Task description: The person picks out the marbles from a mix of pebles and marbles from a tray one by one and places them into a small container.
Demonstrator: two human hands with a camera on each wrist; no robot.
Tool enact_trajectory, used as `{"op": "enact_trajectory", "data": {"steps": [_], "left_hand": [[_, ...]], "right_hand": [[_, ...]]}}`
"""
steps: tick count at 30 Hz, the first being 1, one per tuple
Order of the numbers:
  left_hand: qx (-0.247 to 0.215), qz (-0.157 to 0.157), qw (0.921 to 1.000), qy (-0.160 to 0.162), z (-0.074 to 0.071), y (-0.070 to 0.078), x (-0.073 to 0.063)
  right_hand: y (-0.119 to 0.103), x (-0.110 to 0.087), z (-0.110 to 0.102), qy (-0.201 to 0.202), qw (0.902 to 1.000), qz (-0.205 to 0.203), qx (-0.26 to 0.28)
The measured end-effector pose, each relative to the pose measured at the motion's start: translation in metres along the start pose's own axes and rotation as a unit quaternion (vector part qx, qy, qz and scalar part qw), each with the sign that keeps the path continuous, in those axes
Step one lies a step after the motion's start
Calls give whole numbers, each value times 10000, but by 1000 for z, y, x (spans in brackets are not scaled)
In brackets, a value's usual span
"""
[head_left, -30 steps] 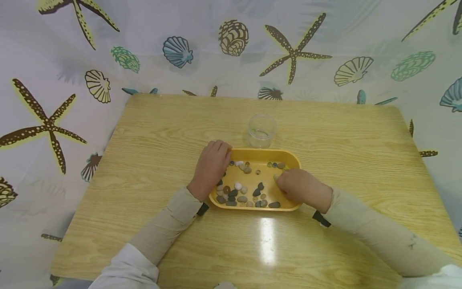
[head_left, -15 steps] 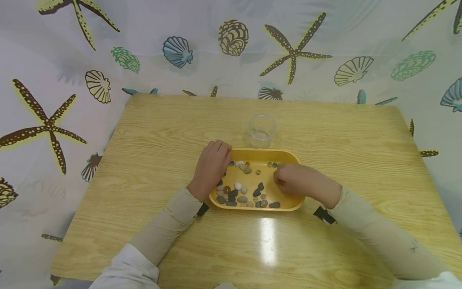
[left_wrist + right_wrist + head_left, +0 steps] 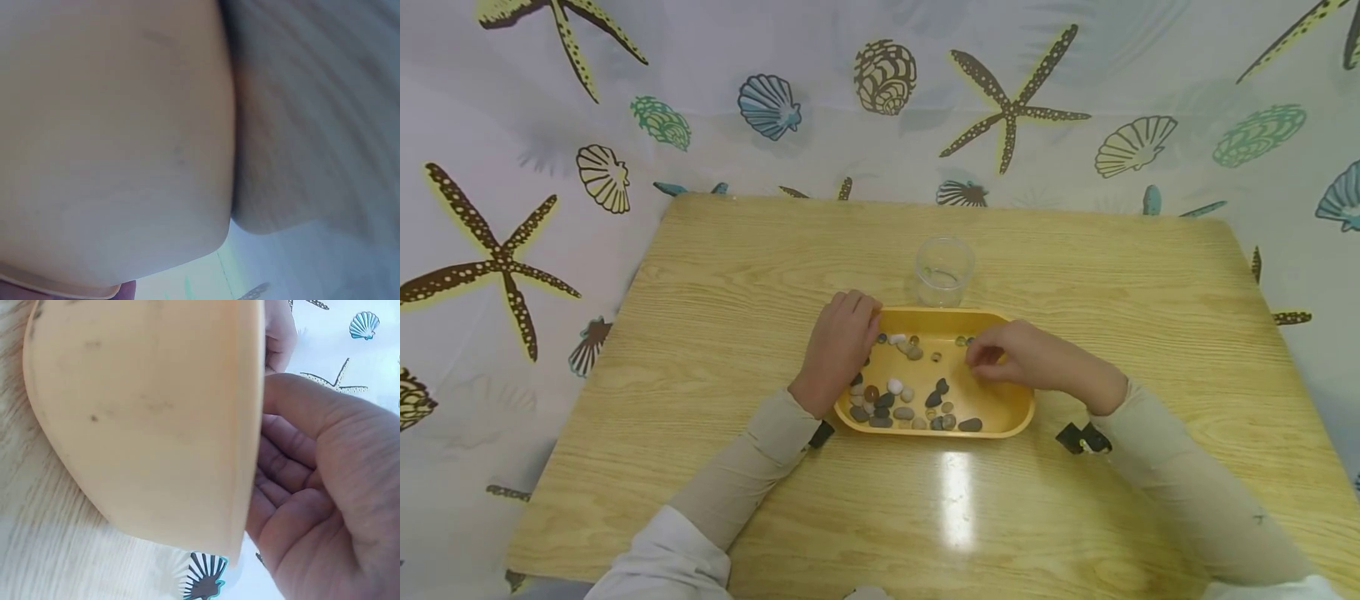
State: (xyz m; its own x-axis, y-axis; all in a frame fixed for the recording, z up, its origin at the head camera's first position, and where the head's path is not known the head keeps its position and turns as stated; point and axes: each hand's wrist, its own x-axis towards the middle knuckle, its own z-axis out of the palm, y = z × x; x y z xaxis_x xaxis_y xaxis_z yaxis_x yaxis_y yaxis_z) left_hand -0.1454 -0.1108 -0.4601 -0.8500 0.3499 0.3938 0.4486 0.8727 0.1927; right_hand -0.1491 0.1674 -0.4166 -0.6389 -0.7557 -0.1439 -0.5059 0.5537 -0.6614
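Observation:
A yellow oval tray (image 3: 992,425) holds several pebbles and glass marbles, mostly toward its left and front. My left hand (image 3: 841,346) grips its left rim. The left wrist view is filled by the tray's outer wall (image 3: 112,137). My right hand (image 3: 1030,360) is over the tray's right end, palm turned inward, with thumb and forefinger bent toward each other. In the right wrist view, the tray's wall (image 3: 150,419) hides the fingertips of my right hand (image 3: 319,481), and I cannot tell whether they pinch anything. Near it lie a dark grey pebble (image 3: 971,425) and a small marble (image 3: 960,341).
A clear round cup (image 3: 943,273) stands just behind the tray, with something small and greenish at its bottom. Both sit on a wood-grain table (image 3: 737,267). A white curtain (image 3: 820,150) with shells and starfish hangs along the table's back and sides.
My right hand has drawn back from deeper in the tray's right side, lifting and turning so that thumb and forefinger part. My left hand and the cup stay put.

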Motion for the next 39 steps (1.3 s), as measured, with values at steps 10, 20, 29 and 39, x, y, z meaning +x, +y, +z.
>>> {"op": "enact_trajectory", "data": {"steps": [10,20,29,39], "left_hand": [[-15,-9,10000,22,1,-1,0],[-88,-31,10000,2,1,0,0],[-63,-31,10000,49,1,0,0],[-128,-21,9999,39,0,-1,0]], "right_hand": [[12,-2,-2,815,9945,-89,658],[5,-2,-10,1536,9796,-66,1297],[-16,2,-28,2269,9652,158,1288],[-1,18,-39,2805,9322,492,2235]]}}
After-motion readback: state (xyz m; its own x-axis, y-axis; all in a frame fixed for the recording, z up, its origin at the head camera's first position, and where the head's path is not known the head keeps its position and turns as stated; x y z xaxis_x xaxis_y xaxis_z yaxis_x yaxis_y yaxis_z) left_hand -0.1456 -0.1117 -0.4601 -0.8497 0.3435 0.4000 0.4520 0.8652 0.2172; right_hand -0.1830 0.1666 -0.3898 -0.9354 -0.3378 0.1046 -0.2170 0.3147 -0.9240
